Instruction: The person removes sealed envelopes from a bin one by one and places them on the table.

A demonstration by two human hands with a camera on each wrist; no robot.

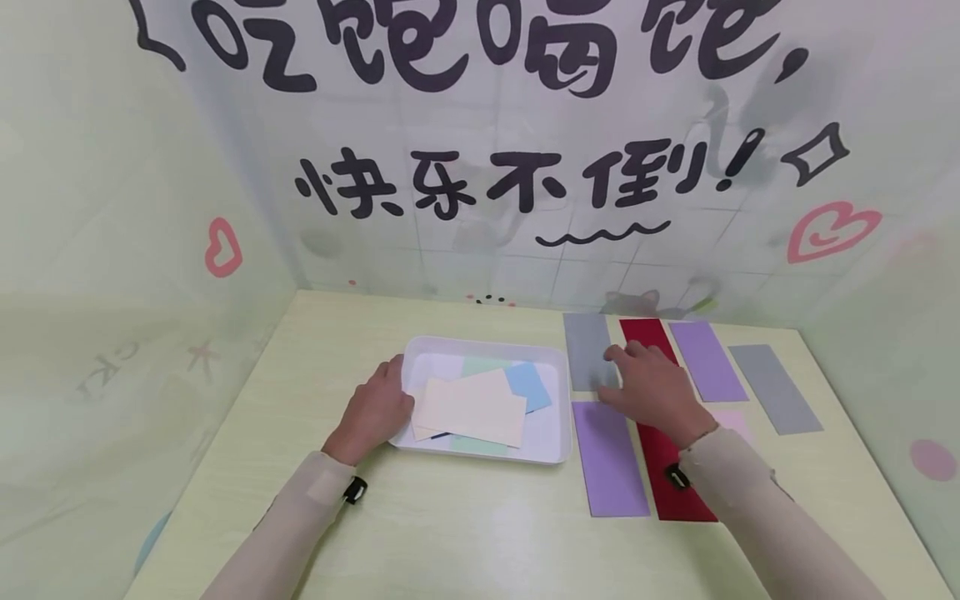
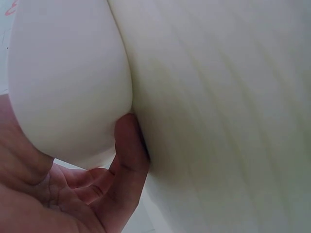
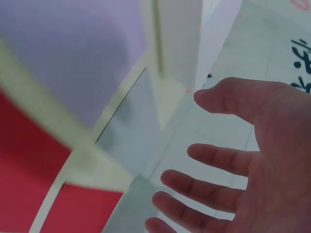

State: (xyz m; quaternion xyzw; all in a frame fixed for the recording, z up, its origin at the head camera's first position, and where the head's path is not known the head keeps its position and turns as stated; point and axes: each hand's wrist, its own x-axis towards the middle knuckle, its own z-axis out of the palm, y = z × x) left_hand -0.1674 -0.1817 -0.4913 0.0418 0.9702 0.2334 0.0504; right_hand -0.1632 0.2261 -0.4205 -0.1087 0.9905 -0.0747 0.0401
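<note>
A white rectangular tray [image 1: 555, 429] sits on the table, with cream, light blue and pale green paper pieces lying in it. My left hand [image 1: 381, 406] grips the tray's left end; in the left wrist view its fingers [image 2: 131, 145] curl in under the tray's wall. Over the coloured cards at the right hovers my right hand [image 1: 648, 387], its spread fingers holding nothing. Below and around it lie a grey card [image 1: 587, 346], a purple card [image 1: 611, 458] and red cards [image 1: 675, 483], partly covered by the hand and sleeve.
Farther right are another purple card [image 1: 708, 360], a grey card [image 1: 776, 389] and a pink card [image 1: 733, 421], mostly hidden by the right wrist. Translucent printed sheeting [image 1: 450, 267] walls in the table [image 1: 450, 533] at the back and both sides.
</note>
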